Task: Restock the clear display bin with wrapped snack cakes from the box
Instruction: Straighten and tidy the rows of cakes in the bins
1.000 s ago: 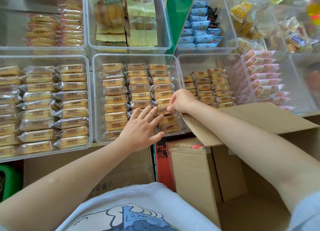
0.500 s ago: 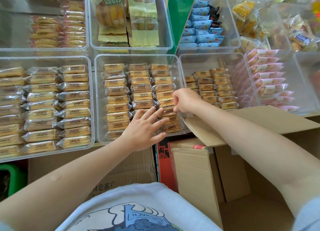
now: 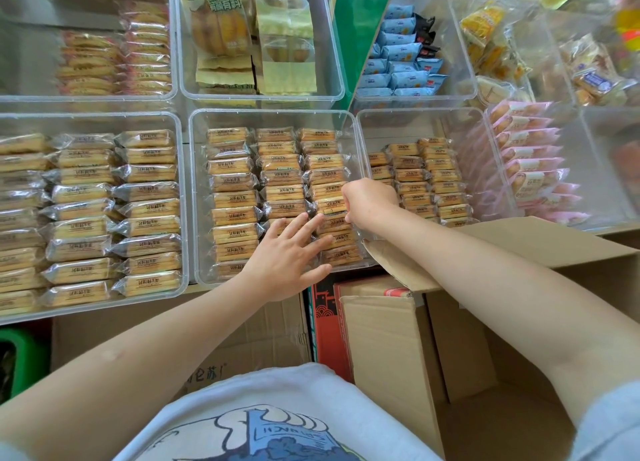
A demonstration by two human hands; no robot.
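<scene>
The middle clear display bin (image 3: 194, 197) holds three columns of wrapped tan snack cakes (image 3: 233, 197). My left hand (image 3: 287, 256) lies flat with fingers spread on the near cakes of the middle and right columns. My right hand (image 3: 369, 202) is curled at the right column, its fingertips pinching a wrapped snack cake (image 3: 330, 206) there. The open cardboard box (image 3: 491, 322) stands at the lower right under my right forearm; its inside is mostly hidden.
Clear bins of similar cakes stand left (image 3: 90, 211) and right (image 3: 426, 180) of the middle one. Behind are bins with yellow bags (image 3: 242, 38), blue packs (image 3: 405, 62) and pink packs (image 3: 530, 159). More cartons (image 3: 263, 336) sit under the shelf edge.
My right hand has slid slightly away from me along the right column. My left hand has stayed spread on the near cakes, shifting only a little.
</scene>
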